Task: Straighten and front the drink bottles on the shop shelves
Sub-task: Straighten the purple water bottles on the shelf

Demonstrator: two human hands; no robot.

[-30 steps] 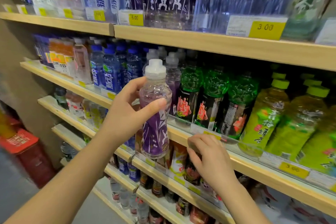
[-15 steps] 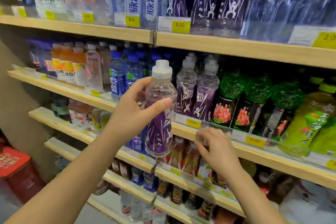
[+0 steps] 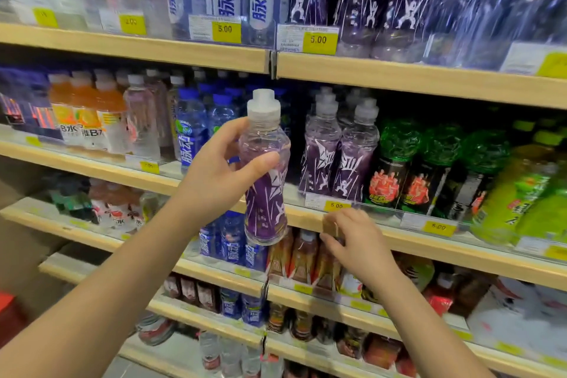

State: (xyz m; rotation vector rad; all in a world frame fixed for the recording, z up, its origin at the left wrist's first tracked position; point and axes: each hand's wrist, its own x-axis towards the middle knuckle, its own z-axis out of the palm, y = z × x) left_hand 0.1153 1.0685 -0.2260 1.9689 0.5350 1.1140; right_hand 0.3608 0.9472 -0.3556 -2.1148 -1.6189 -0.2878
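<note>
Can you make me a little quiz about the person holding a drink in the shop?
1. True or false: the left hand holds the purple bottle in front of the shelves.
2. Its cap is: A white, B green, C blue.
3. Fill in: the yellow price tag just above the right hand reads ___.
Key: 1 true; 2 A; 3 5.00

My left hand (image 3: 214, 175) and right hand (image 3: 357, 244) are bare, and both my arms (image 3: 92, 301) are bare too.
</note>
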